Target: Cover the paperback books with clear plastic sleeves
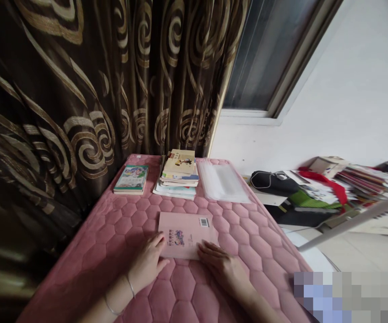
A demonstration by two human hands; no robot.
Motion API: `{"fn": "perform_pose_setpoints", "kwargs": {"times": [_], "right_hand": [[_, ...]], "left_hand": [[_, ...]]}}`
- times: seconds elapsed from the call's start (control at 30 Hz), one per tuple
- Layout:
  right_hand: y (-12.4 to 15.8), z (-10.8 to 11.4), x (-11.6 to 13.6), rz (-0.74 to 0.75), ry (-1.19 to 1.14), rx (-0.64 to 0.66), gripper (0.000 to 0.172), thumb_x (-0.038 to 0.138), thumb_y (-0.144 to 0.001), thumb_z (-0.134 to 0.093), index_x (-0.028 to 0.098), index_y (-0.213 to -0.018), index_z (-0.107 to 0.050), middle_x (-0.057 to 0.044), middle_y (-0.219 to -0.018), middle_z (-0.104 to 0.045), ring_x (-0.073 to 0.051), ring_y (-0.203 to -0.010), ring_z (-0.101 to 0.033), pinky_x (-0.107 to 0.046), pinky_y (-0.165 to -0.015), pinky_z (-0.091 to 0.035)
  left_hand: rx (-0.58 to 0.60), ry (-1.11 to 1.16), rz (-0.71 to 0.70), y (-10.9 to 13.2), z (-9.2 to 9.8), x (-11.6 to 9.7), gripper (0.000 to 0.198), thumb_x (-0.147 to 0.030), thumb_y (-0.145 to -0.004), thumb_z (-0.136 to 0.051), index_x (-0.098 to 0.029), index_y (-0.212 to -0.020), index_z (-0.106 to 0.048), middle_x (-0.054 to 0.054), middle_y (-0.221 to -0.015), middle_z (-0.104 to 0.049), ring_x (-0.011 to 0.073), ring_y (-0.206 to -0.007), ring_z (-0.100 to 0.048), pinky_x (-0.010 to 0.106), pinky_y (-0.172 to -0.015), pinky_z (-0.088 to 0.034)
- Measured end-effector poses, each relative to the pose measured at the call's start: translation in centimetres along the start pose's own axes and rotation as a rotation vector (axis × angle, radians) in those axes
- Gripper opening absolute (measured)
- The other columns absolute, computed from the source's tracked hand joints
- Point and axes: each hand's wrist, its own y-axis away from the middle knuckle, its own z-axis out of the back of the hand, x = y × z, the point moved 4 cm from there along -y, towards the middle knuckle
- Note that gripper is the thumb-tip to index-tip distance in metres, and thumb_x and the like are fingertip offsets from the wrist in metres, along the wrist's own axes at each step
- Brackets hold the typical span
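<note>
A pink book (187, 226) with a barcode and a small coloured drawing lies flat on the quilted pink mattress (167, 287). My left hand (148, 260) rests at its left edge, fingertips touching the cover and the thumb apart from the fingers. Stretched out flat, the fingers of my right hand (219, 262) lie over the lower right corner of the book. Neither hand is wrapped around anything. Two thin bracelets circle my left wrist.
Beyond the pink book stand a small pile of green-covered books (131, 179), a taller book stack (178, 175) and a pile of clear plastic sleeves (224, 181). A patterned curtain (96, 89) hangs at left. Papers and bags clutter the shelf (315, 188) at right, near a white pole (351, 220).
</note>
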Motion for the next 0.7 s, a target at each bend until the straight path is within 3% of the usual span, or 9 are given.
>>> {"fn": "perform_pose_setpoints", "kwargs": {"times": [0.1, 0.23, 0.3, 0.47, 0.53, 0.7], "right_hand": [[-0.8, 1.0, 0.0, -0.106, -0.061, 0.025, 0.032, 0.019, -0.09, -0.047, 0.03, -0.11, -0.069, -0.001, -0.114, -0.068, -0.021, -0.112, -0.061, -0.033, -0.086, -0.056], [-2.8, 2.4, -0.5, -0.251, -0.086, 0.107, 0.03, 0.019, -0.086, -0.046, 0.027, -0.096, -0.074, -0.003, -0.089, -0.075, -0.02, -0.079, -0.071, -0.028, -0.068, -0.056], [-4.0, 3.0, -0.9, -0.278, -0.097, 0.14, 0.03, 0.02, -0.084, -0.047, 0.026, -0.09, -0.075, -0.002, -0.082, -0.076, -0.019, -0.07, -0.07, -0.026, -0.065, -0.054], [-6.9, 4.7, -2.0, -0.258, -0.184, 0.128, 0.026, 0.024, -0.085, -0.047, 0.024, -0.084, -0.074, -0.002, -0.083, -0.075, -0.018, -0.072, -0.069, -0.026, -0.066, -0.053], [-8.4, 6.0, -2.7, -0.251, -0.167, 0.08, 0.027, 0.026, -0.086, -0.046, 0.023, -0.084, -0.073, -0.002, -0.083, -0.075, -0.018, -0.072, -0.068, -0.027, -0.066, -0.053], [-13.8, 9.0, -4.2, -0.222, 0.033, -0.1, 0.026, 0.03, -0.09, -0.048, 0.021, -0.088, -0.073, -0.005, -0.094, -0.072, -0.018, -0.079, -0.066, -0.027, -0.074, -0.05]], "left_hand": [[-0.107, 0.077, 0.037, 0.8, -0.5, 0.9, 0.042, -0.013, -0.078, -0.055, -0.018, -0.119, -0.05, 0.013, -0.138, -0.048, 0.0242, -0.126, -0.048, 0.042, -0.104, -0.043], [-0.265, 0.133, 0.081, 1.7, -0.7, 1.4, 0.03, -0.018, -0.082, -0.053, -0.019, -0.112, -0.049, 0.014, -0.131, -0.052, 0.027, -0.124, -0.049, 0.047, -0.102, -0.044], [-0.263, 0.155, 0.081, 1.9, -0.9, 1.5, 0.033, -0.022, -0.085, -0.052, -0.02, -0.117, -0.046, 0.013, -0.125, -0.056, 0.0263, -0.119, -0.054, 0.047, -0.099, -0.046], [-0.269, 0.109, 0.112, 2.0, -1.0, 1.7, 0.045, -0.029, -0.089, -0.047, -0.018, -0.132, -0.037, 0.016, -0.125, -0.057, 0.0273, -0.114, -0.057, 0.047, -0.094, -0.05], [-0.264, 0.077, 0.109, 1.9, -1.0, 1.6, 0.048, -0.027, -0.089, -0.047, -0.018, -0.135, -0.037, 0.015, -0.131, -0.054, 0.0272, -0.12, -0.054, 0.047, -0.097, -0.048], [-0.191, 0.052, 0.079, 1.6, -1.1, 0.8, 0.041, -0.019, -0.089, -0.04, -0.025, -0.128, -0.051, 0.007, -0.137, -0.05, 0.0228, -0.125, -0.05, 0.042, -0.103, -0.045]]}}
